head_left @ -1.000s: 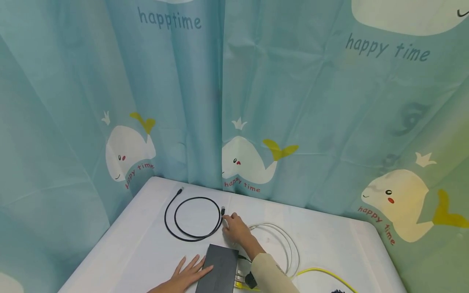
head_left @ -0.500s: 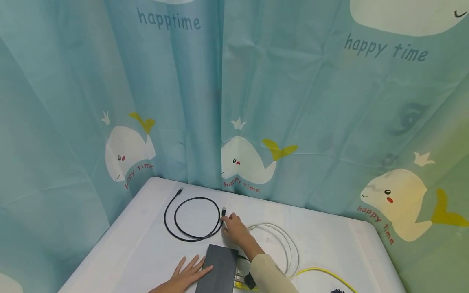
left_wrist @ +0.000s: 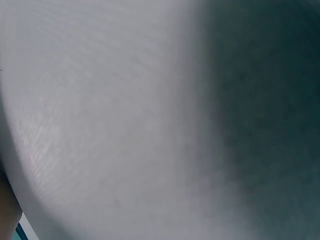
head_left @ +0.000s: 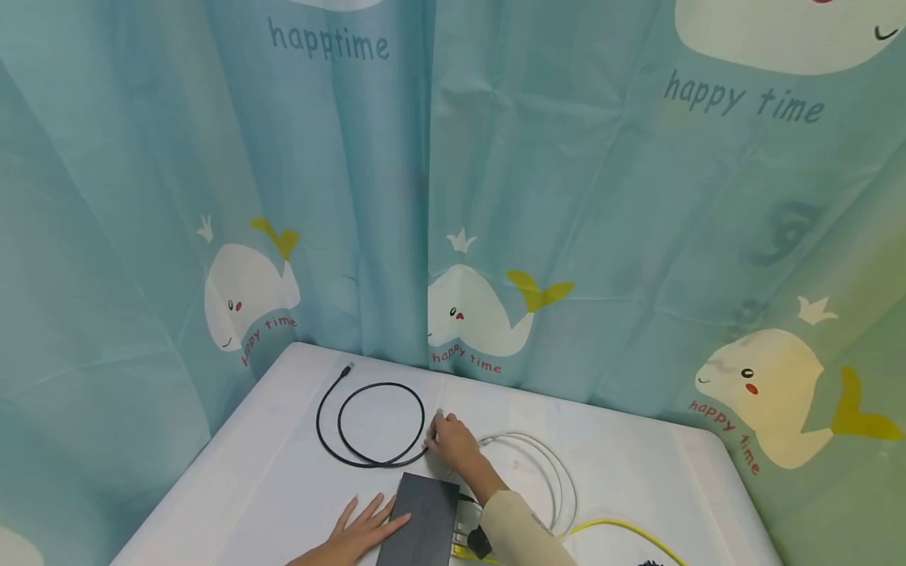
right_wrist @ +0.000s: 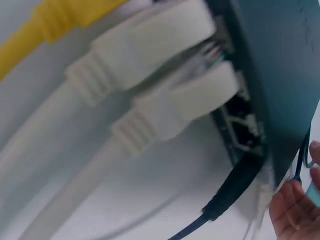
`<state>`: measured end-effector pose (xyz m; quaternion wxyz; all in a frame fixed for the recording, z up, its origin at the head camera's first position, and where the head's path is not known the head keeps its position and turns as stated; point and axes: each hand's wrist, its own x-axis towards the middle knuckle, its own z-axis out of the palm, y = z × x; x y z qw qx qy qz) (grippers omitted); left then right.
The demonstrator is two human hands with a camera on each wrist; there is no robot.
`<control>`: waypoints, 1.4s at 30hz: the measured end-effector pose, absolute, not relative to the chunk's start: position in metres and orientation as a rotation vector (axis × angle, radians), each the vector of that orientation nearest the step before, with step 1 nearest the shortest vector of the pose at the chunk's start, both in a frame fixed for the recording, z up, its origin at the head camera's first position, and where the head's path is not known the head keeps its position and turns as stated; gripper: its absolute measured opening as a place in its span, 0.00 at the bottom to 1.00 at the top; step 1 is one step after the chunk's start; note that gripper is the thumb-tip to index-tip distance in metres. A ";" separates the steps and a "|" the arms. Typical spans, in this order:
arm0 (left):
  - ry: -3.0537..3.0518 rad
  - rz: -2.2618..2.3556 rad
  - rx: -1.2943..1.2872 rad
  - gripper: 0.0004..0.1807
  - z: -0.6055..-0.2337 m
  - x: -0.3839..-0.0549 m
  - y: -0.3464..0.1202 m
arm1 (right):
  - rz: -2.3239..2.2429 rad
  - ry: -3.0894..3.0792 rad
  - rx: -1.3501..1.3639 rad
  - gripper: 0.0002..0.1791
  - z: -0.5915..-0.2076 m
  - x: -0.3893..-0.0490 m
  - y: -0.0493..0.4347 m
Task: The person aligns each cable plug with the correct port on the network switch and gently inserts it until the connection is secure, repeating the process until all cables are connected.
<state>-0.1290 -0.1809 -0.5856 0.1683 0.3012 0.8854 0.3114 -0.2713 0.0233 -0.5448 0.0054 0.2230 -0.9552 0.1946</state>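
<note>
My right hand pinches a black network cable close to one end, and the fingers mostly hide that plug. The rest of the cable lies coiled on the table, its other plug toward the back left. My left hand is spread flat, with fingers resting on the edge of a dark network switch. In the right wrist view, two white network plugs, a yellow plug and a black power plug sit along the switch's port side. The left wrist view is mostly blurred white and dark green surface.
A whitish cable curves right of the switch, behind my right forearm. The yellow cable runs toward the front right, near a dark bristly thing. Blue whale-print curtains stand behind the white table.
My right fingers have closed around the black cable's end and drawn it slightly nearer, so its plug is now mostly covered. The coil shifted slightly. My left hand has stayed put.
</note>
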 end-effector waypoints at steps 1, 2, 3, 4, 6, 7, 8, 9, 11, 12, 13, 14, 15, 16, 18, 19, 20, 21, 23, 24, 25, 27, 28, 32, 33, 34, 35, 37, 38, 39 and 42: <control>2.519 0.882 0.854 0.41 -0.586 -0.129 -0.181 | 0.643 -3.000 0.657 0.11 -0.545 -0.272 0.022; 2.521 0.877 0.850 0.41 -0.586 -0.129 -0.181 | 0.692 -3.007 0.611 0.13 -0.546 -0.272 0.021; 2.526 0.868 0.846 0.41 -0.586 -0.129 -0.181 | 0.730 -3.016 0.561 0.15 -0.547 -0.273 0.019; 2.529 0.862 0.837 0.41 -0.586 -0.129 -0.181 | 0.782 -3.021 0.507 0.17 -0.548 -0.274 0.018; 2.535 0.851 0.825 0.41 -0.586 -0.128 -0.181 | 0.820 -3.038 0.422 0.21 -0.552 -0.276 0.015; 2.535 0.853 0.822 0.40 -0.585 -0.128 -0.181 | 0.837 -3.048 0.388 0.23 -0.553 -0.277 0.014; 2.533 0.854 0.818 0.40 -0.586 -0.128 -0.181 | 0.841 -3.058 0.365 0.25 -0.554 -0.279 0.014; 2.528 0.863 0.819 0.40 -0.585 -0.128 -0.180 | 0.850 -3.069 0.346 0.26 -0.554 -0.280 0.013; 2.520 0.878 0.826 0.40 -0.586 -0.128 -0.180 | 0.851 -3.096 0.334 0.26 -0.553 -0.283 0.014; 2.514 0.888 0.826 0.40 -0.586 -0.128 -0.180 | 0.866 -3.107 0.333 0.25 -0.552 -0.283 0.015; 2.513 0.894 0.834 0.40 -0.587 -0.128 -0.179 | 0.886 -3.116 0.340 0.23 -0.551 -0.284 0.016; 2.515 0.893 0.837 0.40 -0.587 -0.128 -0.179 | 0.897 -3.124 0.352 0.20 -0.551 -0.285 0.018; 2.519 0.893 0.842 0.39 -0.588 -0.128 -0.179 | 0.917 -3.134 0.361 0.17 -0.549 -0.285 0.020; 2.526 0.887 0.843 0.39 -0.589 -0.128 -0.179 | 0.940 -3.142 0.374 0.15 -0.549 -0.286 0.021; 2.532 0.890 0.845 0.39 -0.590 -0.127 -0.180 | 1.011 -3.146 0.384 0.12 -0.548 -0.287 0.025; 2.540 0.887 0.849 0.39 -0.590 -0.127 -0.180 | 1.048 -3.138 0.383 0.11 -0.549 -0.287 0.027; 2.540 0.892 0.850 0.39 -0.590 -0.127 -0.181 | 1.070 -3.134 0.374 0.10 -0.550 -0.287 0.028; 2.539 0.900 0.853 0.39 -0.590 -0.127 -0.181 | 1.109 -3.117 0.359 0.10 -0.551 -0.287 0.030; 2.537 0.913 0.855 0.40 -0.590 -0.127 -0.181 | 1.197 -3.072 0.310 0.09 -0.553 -0.287 0.032; 2.536 0.917 0.858 0.40 -0.590 -0.127 -0.181 | 1.233 -3.044 0.282 0.10 -0.554 -0.286 0.033; 2.536 0.920 0.859 0.40 -0.590 -0.127 -0.180 | 1.283 -3.012 0.250 0.11 -0.555 -0.286 0.033; 2.532 0.926 0.863 0.40 -0.590 -0.128 -0.180 | 1.396 -2.933 0.186 0.14 -0.557 -0.285 0.034; 2.529 0.925 0.863 0.40 -0.590 -0.128 -0.180 | 1.451 -2.897 0.154 0.16 -0.558 -0.285 0.035; 2.523 0.940 0.867 0.40 -0.591 -0.128 -0.180 | 1.688 -2.710 0.030 0.20 -0.558 -0.284 0.039; 2.516 0.952 0.867 0.40 -0.592 -0.128 -0.180 | 1.731 -2.668 -0.010 0.20 -0.557 -0.284 0.040; 2.509 0.964 0.866 0.40 -0.592 -0.128 -0.181 | 1.762 -2.625 -0.046 0.20 -0.555 -0.284 0.041; 2.502 0.979 0.866 0.40 -0.592 -0.128 -0.181 | 1.778 -2.581 -0.080 0.19 -0.552 -0.285 0.042; 2.487 1.005 0.863 0.41 -0.591 -0.128 -0.182 | 1.775 -2.506 -0.138 0.18 -0.547 -0.287 0.044; 2.483 1.011 0.863 0.41 -0.591 -0.128 -0.182 | 1.760 -2.467 -0.160 0.18 -0.545 -0.287 0.046; 2.480 1.021 0.866 0.41 -0.591 -0.128 -0.182 | 1.744 -2.427 -0.174 0.17 -0.542 -0.288 0.047; 2.490 1.027 0.868 0.41 -0.589 -0.126 -0.181 | 1.680 -2.320 -0.175 0.15 -0.537 -0.289 0.052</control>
